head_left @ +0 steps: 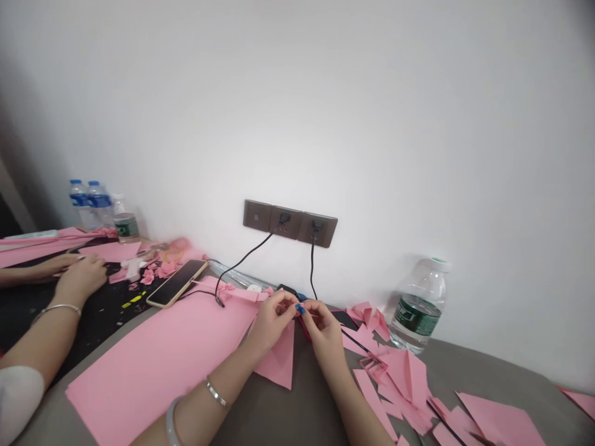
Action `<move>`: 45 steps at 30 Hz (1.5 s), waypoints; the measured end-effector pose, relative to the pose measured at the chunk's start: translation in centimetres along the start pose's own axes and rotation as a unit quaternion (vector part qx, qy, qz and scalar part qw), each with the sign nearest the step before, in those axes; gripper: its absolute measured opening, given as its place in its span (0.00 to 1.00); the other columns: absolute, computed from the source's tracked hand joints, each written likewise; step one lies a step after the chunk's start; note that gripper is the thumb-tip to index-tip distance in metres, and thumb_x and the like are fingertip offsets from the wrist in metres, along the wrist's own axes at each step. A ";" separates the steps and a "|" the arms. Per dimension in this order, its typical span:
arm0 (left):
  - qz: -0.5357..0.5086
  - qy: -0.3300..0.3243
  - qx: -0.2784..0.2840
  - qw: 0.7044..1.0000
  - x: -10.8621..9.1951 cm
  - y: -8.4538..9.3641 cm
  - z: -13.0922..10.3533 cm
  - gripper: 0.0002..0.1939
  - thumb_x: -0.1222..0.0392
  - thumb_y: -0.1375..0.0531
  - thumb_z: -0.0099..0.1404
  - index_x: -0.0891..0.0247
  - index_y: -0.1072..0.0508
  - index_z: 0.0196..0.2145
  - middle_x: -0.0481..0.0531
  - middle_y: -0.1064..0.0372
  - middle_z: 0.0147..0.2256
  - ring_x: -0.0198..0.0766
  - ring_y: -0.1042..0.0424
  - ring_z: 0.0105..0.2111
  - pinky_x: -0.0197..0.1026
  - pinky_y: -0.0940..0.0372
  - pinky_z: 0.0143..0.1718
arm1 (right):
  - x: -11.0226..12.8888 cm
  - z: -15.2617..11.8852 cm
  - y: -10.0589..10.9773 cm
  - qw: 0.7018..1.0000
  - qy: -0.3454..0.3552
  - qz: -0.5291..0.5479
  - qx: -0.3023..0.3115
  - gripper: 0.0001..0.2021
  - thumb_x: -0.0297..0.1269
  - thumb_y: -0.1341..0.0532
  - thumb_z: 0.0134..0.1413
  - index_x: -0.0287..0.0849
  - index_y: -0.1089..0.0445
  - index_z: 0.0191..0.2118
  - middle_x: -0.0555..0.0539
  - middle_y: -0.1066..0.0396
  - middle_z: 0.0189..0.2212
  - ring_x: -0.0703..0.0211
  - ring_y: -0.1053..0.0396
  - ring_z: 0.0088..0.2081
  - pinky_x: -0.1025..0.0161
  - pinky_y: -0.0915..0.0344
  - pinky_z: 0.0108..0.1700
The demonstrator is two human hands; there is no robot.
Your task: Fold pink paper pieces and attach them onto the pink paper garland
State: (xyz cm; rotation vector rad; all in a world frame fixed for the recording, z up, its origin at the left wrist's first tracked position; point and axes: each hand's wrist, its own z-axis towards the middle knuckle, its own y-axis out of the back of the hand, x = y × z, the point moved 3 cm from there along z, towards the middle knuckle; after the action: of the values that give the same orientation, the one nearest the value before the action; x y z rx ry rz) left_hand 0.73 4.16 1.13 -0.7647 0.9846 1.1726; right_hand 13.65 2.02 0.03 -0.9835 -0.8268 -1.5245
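Observation:
My left hand (274, 316) and my right hand (320, 322) meet in front of the wall, thumbs and fingertips pinched together. Whatever is between them is too small and too covered by the fingers to make out. Blue nails show at the thumbs. Under my left forearm lies a large sheet of pink paper (162, 359). A smaller pink paper piece (279, 365) sits on the grey tabletop below my hands. To the right of my right hand, cut and folded pink paper scraps (404, 384) are heaped.
A water bottle (418, 310) stands at the right by the wall. Black cables hang from the wall sockets (290, 223). A phone (179, 284) lies at left. Further left, another person's hands (81, 272) work near pink scraps, with several bottles (100, 204) behind.

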 end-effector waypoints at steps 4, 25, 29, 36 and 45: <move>0.002 0.003 -0.019 1.000 0.0 -0.1 -0.2 0.06 0.58 0.40 0.62 0.63 0.28 0.32 0.50 0.31 0.31 0.37 0.31 0.32 0.37 0.35 0.35 | 0.2 0.0 -0.1 1.000 -0.001 0.016 0.003 0.13 0.48 0.37 0.51 0.42 0.30 0.31 0.46 0.28 0.29 0.54 0.30 0.33 0.60 0.33 0.36; -0.034 0.014 -0.042 0.998 0.1 0.0 0.0 0.07 0.56 0.38 0.60 0.63 0.26 0.31 0.49 0.29 0.29 0.37 0.29 0.30 0.38 0.33 0.34 | 0.0 0.0 0.1 0.999 0.014 -0.017 -0.036 0.11 0.45 0.37 0.52 0.42 0.30 0.31 0.46 0.28 0.30 0.55 0.30 0.32 0.61 0.34 0.34; -0.034 0.003 -0.026 0.999 -0.1 0.0 0.1 0.06 0.57 0.38 0.60 0.63 0.27 0.31 0.49 0.30 0.29 0.37 0.29 0.31 0.37 0.34 0.35 | 0.2 0.0 0.1 0.999 0.014 -0.019 -0.033 0.10 0.44 0.37 0.51 0.42 0.30 0.32 0.47 0.28 0.30 0.55 0.30 0.32 0.61 0.35 0.35; 0.031 -0.025 -0.003 0.999 -1.0 0.1 -0.1 0.06 0.58 0.40 0.62 0.63 0.27 0.30 0.51 0.32 0.30 0.38 0.31 0.31 0.38 0.35 0.35 | 0.4 -0.1 0.1 0.999 0.021 -0.025 -0.033 0.09 0.43 0.38 0.52 0.42 0.31 0.31 0.47 0.29 0.29 0.56 0.32 0.32 0.62 0.36 0.33; -0.045 0.022 -0.063 0.997 0.0 0.1 -0.1 0.08 0.59 0.36 0.58 0.62 0.28 0.35 0.52 0.28 0.34 0.40 0.28 0.37 0.39 0.34 0.38 | 0.2 0.0 -0.1 1.000 -0.002 -0.007 -0.001 0.10 0.45 0.38 0.53 0.43 0.31 0.32 0.47 0.29 0.30 0.55 0.31 0.34 0.62 0.37 0.34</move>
State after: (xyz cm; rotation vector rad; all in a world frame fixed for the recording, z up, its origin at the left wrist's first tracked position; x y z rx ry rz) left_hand 0.65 4.10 1.07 -0.9300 0.9099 1.1520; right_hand 13.58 1.92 0.24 -0.9838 -0.8372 -1.5360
